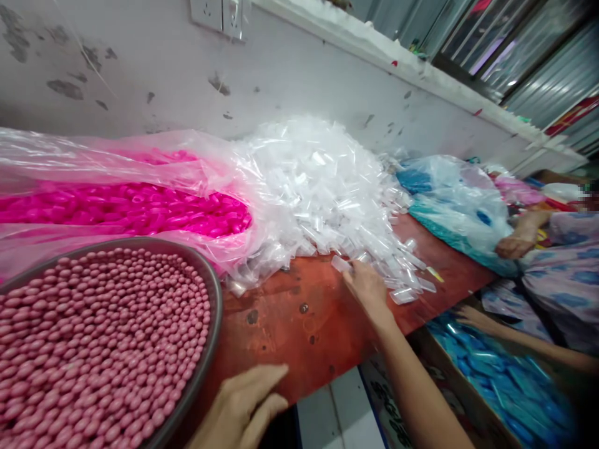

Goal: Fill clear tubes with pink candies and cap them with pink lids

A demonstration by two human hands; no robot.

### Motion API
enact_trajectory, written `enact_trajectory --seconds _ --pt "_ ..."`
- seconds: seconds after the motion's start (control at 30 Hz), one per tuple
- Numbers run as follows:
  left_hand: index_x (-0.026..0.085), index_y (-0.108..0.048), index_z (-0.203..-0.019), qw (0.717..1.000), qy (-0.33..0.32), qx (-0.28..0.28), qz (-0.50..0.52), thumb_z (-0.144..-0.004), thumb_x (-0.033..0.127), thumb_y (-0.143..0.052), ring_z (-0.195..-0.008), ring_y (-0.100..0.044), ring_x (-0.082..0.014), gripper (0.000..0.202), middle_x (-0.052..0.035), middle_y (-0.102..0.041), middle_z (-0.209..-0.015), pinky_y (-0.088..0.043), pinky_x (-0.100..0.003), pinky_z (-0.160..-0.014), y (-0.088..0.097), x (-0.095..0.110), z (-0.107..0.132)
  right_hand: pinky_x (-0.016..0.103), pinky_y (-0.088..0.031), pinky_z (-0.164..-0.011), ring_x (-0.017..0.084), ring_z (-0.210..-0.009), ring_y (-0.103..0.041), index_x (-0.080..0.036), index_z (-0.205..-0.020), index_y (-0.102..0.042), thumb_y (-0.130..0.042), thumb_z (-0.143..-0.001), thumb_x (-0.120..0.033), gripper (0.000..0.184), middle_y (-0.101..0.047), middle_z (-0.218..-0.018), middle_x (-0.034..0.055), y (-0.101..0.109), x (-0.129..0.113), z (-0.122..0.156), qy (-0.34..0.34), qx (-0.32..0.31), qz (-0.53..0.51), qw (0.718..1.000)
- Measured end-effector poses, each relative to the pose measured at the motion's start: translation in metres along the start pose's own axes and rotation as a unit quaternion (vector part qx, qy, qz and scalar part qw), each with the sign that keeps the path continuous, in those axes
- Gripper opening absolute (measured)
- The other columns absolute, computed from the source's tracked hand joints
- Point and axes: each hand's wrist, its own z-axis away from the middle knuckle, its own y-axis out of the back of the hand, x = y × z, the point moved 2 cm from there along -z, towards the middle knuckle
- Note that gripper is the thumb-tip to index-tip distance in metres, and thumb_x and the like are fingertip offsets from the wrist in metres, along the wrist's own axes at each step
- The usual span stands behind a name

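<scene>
My right hand (367, 288) reaches forward to the foot of a big heap of small clear plastic tubes (318, 187), with one clear tube (340, 264) pinched at its fingertips. My left hand (246, 408) rests near the front edge of the red table (299, 324), fingers loosely stretched and holding nothing, right beside the rim of a round grey tray (213, 305) filled with pink oval beads (93, 343).
A clear bag of bright pink pieces (126, 209) lies behind the tray against the white wall. To the right, another person's hands (515, 246) work by a bluish plastic bag (453, 199) and a box of blue pieces (505, 380).
</scene>
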Motion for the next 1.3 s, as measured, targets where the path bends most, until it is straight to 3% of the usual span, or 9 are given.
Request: enact_trajectory --seconds 0.13,0.23,0.3,0.37,0.5,0.7,0.87,1.03,1.3 --pt "0.013 -0.040 -0.131 0.991 -0.006 0.035 -0.131 -0.084 0.016 -0.047 -0.115 -0.053 -0.0228 0.047 -0.0125 -0.056 -0.127 -0.047 -0.036 -0.095 -0.014 -0.002 -0.031 0.034 -0.048 -0.077 0.022 -0.087 -0.062 -0.016 -0.107 -0.060 -0.052 -0.080 -0.037 0.035 -0.066 -0.100 0.0081 0.016 -0.003 0.046 0.050 -0.086 -0.148 0.984" --pt "0.008 -0.033 -0.135 0.968 -0.049 0.036 -0.245 -0.082 0.013 -0.048 -0.128 -0.035 -0.0326 0.055 -0.0162 -0.043 -0.137 -0.032 -0.053 -0.103 -0.028 0.003 -0.053 0.029 -0.049 -0.066 0.018 -0.075 -0.061 -0.016 -0.102 -0.061 -0.064 -0.072 -0.040 0.039 -0.066 -0.092 0.0052 0.017 -0.024 0.082 0.068 -0.270 -0.368 0.887" --pt "0.006 -0.035 -0.133 0.957 -0.064 0.029 -0.282 -0.084 0.013 -0.045 -0.122 -0.043 -0.0327 0.050 -0.0162 -0.054 -0.126 -0.031 -0.054 -0.103 -0.035 0.007 -0.064 0.026 -0.048 -0.061 0.015 -0.070 -0.059 -0.017 -0.097 -0.060 -0.071 -0.065 -0.036 0.040 -0.065 -0.086 0.0027 0.015 -0.040 0.100 0.054 -0.358 -0.452 0.816" --pt "0.005 -0.038 -0.130 0.953 -0.053 -0.002 -0.298 -0.085 0.011 -0.042 -0.099 -0.059 -0.0271 0.045 -0.0129 -0.066 -0.101 -0.041 -0.049 -0.094 -0.039 0.008 -0.070 0.023 -0.047 -0.055 0.012 -0.063 -0.056 -0.017 -0.093 -0.058 -0.074 -0.062 -0.035 0.039 -0.062 -0.078 0.0000 0.012 -0.049 0.111 0.028 -0.387 -0.486 0.783" --pt "0.009 -0.050 -0.114 0.953 -0.004 -0.035 -0.301 -0.083 0.007 -0.042 -0.065 -0.060 -0.0212 0.032 -0.0062 -0.063 -0.073 -0.051 -0.034 -0.062 -0.034 0.000 -0.063 0.022 -0.046 -0.049 0.010 -0.055 -0.053 -0.016 -0.083 -0.057 -0.075 -0.060 -0.036 0.035 -0.057 -0.070 -0.0017 0.015 -0.043 0.113 -0.005 -0.391 -0.475 0.788" --pt "0.015 -0.051 -0.076 0.965 0.004 0.022 -0.262 -0.086 0.016 -0.043 -0.069 -0.058 -0.0196 0.014 -0.0061 -0.059 -0.072 -0.050 -0.031 -0.063 -0.017 -0.007 -0.048 0.023 -0.047 -0.057 0.012 -0.064 -0.056 -0.015 -0.083 -0.061 -0.073 -0.063 -0.036 0.031 -0.060 -0.076 0.0003 0.035 -0.017 0.104 -0.002 -0.339 -0.462 0.819" --pt "0.014 -0.051 -0.088 0.963 -0.153 0.068 -0.210 -0.087 0.023 -0.046 -0.099 -0.056 -0.0232 0.010 -0.0122 -0.062 -0.099 -0.045 -0.041 -0.088 -0.033 0.005 -0.050 0.027 -0.046 -0.072 0.015 -0.080 -0.058 -0.016 -0.096 -0.061 -0.067 -0.070 -0.035 0.032 -0.062 -0.091 0.0029 0.031 -0.033 0.118 0.053 -0.394 -0.483 0.781" --pt "0.017 -0.047 -0.076 0.965 -0.125 0.004 -0.231 -0.088 0.013 -0.036 -0.055 -0.054 -0.0160 0.016 -0.0006 -0.054 -0.062 -0.048 -0.030 -0.057 -0.044 0.006 -0.049 0.025 -0.044 -0.061 0.013 -0.066 -0.057 -0.015 -0.089 -0.060 -0.072 -0.065 -0.033 0.033 -0.062 -0.076 0.0005 0.025 -0.040 0.125 0.005 -0.404 -0.481 0.778" --pt "0.011 -0.043 -0.110 0.950 -0.123 0.003 -0.287 -0.087 0.011 -0.038 -0.059 -0.055 -0.0179 0.024 -0.0020 -0.057 -0.068 -0.045 -0.030 -0.056 -0.033 0.011 -0.038 0.027 -0.047 -0.059 0.014 -0.062 -0.058 -0.015 -0.082 -0.064 -0.075 -0.060 -0.032 0.031 -0.064 -0.071 0.0008 0.036 -0.038 0.125 -0.012 -0.389 -0.471 0.791"
